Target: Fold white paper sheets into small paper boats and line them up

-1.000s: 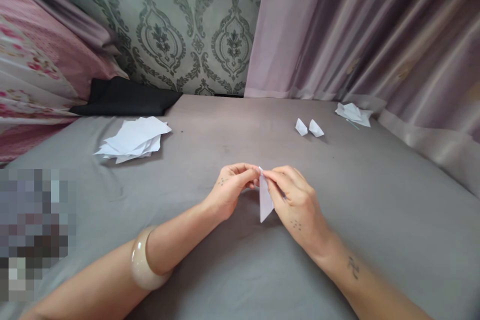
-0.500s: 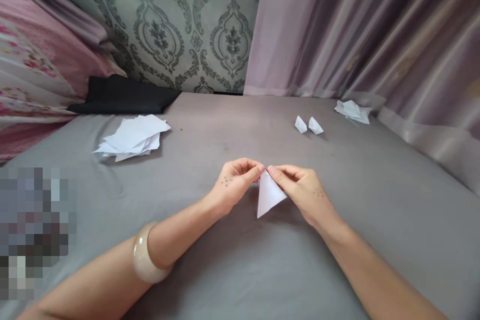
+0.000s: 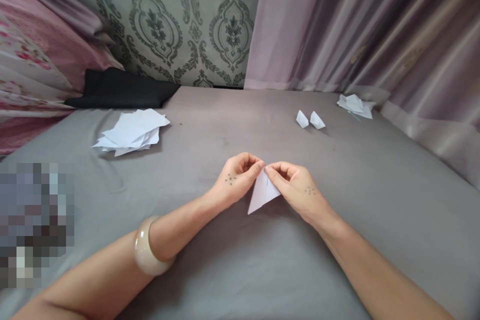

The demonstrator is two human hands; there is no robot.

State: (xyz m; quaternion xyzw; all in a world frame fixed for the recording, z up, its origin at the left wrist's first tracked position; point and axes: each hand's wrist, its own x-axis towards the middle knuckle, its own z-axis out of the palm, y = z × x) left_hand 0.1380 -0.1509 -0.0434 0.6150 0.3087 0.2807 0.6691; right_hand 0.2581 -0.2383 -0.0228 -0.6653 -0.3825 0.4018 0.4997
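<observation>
A white sheet of paper folded into a triangle hangs between my two hands, its peak at the top and one corner pointing down to the left. My left hand pinches it at the peak with thumb and forefinger; a pale bangle circles that forearm. Right beside it, my right hand pinches the upper right edge, its thumb lying on the front face. The fingers behind the paper are hidden.
Two small folded paper shapes stand on the grey cloth. A stack of white paper lies at left, a smaller paper pile at far right. Black fabric sits near the wall; curtains hang behind.
The folded paper has turned slightly, its lower corner swinging to the left. My right hand has shifted a little left, nearer my left hand. The view has tipped slightly downward.
</observation>
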